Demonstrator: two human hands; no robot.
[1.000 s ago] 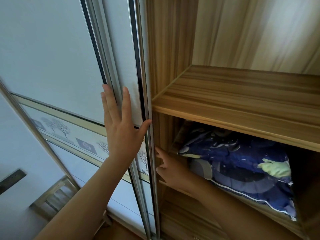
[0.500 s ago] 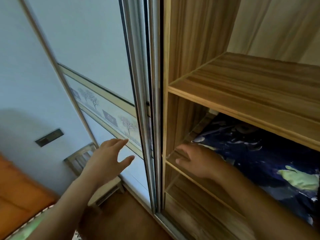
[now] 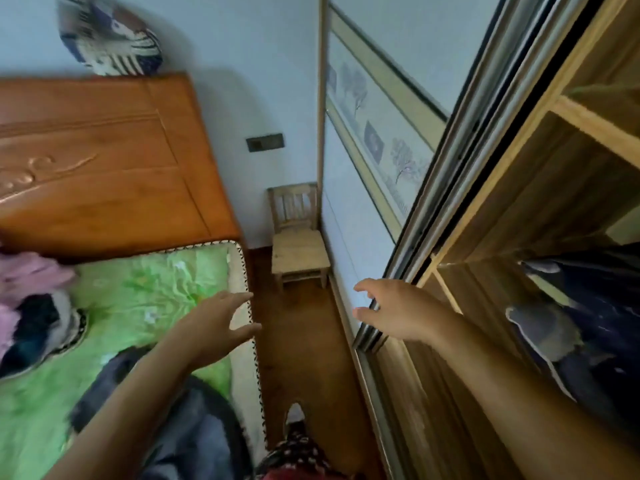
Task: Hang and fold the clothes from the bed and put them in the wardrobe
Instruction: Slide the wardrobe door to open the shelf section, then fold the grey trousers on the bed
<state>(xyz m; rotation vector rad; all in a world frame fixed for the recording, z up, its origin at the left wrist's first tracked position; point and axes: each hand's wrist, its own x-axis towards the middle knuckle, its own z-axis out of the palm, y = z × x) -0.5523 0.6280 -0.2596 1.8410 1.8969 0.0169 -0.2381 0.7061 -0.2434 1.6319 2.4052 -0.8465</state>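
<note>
L hand [image 3: 214,327]: fingers [image 3: 239,297] spread wide, only slightly bent, thumb out to the side, nothing in the grip. It hangs over the bed [image 3: 138,289] edge w/ the green sheet under the palm; can't tell if it touches.

R hand [image 3: 398,313]: fingers [image 3: 369,284] loosely curled, claw-like, gap between thumb & index, holding nothing. The tips sit in front of the sliding door [image 3: 356,216] frame; contact unclear.

Clothes are on the bed: dark blue-grey garment [image 3: 194,434] just below L wrist/forearm, pink pile [image 3: 27,271] & black-white piece [image 3: 38,323] well off to the left of the L fingers.

Wardrobe [image 3: 540,209] stands open behind the R forearm, w/ blue bedding [image 3: 588,327] on a shelf to the right of the R hand. Small wooden chair [image 3: 298,247] is beyond both sets of fingertips, between them, vs the wall. Frame is motion-blurred.
</note>
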